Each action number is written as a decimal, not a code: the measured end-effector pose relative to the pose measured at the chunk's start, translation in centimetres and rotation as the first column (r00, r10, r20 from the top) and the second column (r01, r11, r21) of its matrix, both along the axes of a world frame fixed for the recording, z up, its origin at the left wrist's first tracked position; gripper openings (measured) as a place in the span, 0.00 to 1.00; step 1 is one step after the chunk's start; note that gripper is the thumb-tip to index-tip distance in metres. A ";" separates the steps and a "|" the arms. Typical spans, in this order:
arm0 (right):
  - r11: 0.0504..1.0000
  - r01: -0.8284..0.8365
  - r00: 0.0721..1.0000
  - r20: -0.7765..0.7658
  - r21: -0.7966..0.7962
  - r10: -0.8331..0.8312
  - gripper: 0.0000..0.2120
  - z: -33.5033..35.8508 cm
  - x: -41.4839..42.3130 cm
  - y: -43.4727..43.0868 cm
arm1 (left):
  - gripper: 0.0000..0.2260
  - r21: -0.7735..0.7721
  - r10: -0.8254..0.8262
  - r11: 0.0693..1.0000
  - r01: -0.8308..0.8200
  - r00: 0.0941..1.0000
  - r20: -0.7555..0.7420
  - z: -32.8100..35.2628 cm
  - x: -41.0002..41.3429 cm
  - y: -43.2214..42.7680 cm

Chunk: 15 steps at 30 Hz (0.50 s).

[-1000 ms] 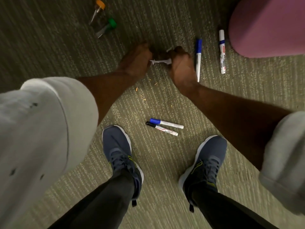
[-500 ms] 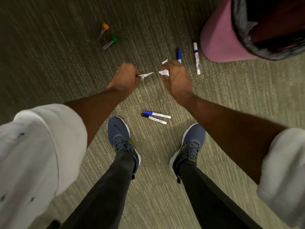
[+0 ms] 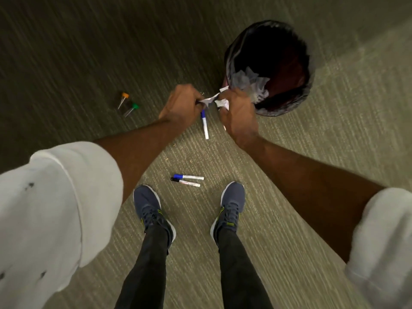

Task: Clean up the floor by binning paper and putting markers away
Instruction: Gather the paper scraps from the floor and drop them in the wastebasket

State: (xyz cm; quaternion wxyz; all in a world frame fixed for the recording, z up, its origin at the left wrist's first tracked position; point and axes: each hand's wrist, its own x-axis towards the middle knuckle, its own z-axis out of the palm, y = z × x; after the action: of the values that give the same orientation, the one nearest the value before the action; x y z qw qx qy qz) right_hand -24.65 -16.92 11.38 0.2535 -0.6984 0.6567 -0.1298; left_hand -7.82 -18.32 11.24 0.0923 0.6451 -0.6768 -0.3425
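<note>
White paper scraps (image 3: 208, 100) are pinched by left hand (image 3: 181, 104) and right hand (image 3: 238, 114); marker (image 3: 189, 183) print is unreadable.

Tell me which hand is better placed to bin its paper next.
Right. The right hand grips crumpled paper beside the bin; the left hand pinches its scrap farther from it.

Single head-worn wide-angle view, aimed steeply down along wearer's own body. Shoes (image 3: 148, 206) at lower centre, toes pointing up-frame. Forearms enter from both lower corners; left hand (image 3: 181, 105) and right hand (image 3: 238, 114) close to lens, just above centre. Carpet (image 3: 334, 141) fills background. Bin (image 3: 289, 107) mouth seen from above, upper right.
</note>
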 end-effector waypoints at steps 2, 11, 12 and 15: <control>0.996 0.080 0.997 -0.018 -0.025 -0.081 0.08 1.1 -2.1 -1.3 | 0.09 -0.014 0.023 1.000 -0.023 0.999 -0.032 0.9 -2.0 -1.2; 0.892 0.436 0.889 0.101 0.118 -0.448 0.14 1.5 -10.3 -5.5 | 0.10 0.064 0.136 0.990 -0.127 0.978 -0.156 1.9 -10.7 -5.8; 0.885 0.446 0.881 0.112 0.130 -0.460 0.16 1.3 -11.0 -5.9 | 0.10 0.073 0.139 0.989 -0.129 0.977 -0.163 1.8 -11.5 -6.3; 0.864 0.463 0.858 0.144 0.196 -0.493 0.21 0.8 -12.4 -7.0 | 0.11 0.086 0.148 0.987 -0.136 0.976 -0.162 1.4 -13.5 -7.6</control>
State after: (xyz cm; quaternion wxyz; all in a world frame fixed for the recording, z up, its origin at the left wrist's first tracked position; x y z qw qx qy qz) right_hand -37.09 -23.88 12.21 0.3277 -0.4757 0.7906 -0.2031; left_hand -21.35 -25.95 12.61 0.1491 0.6636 -0.6055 -0.4133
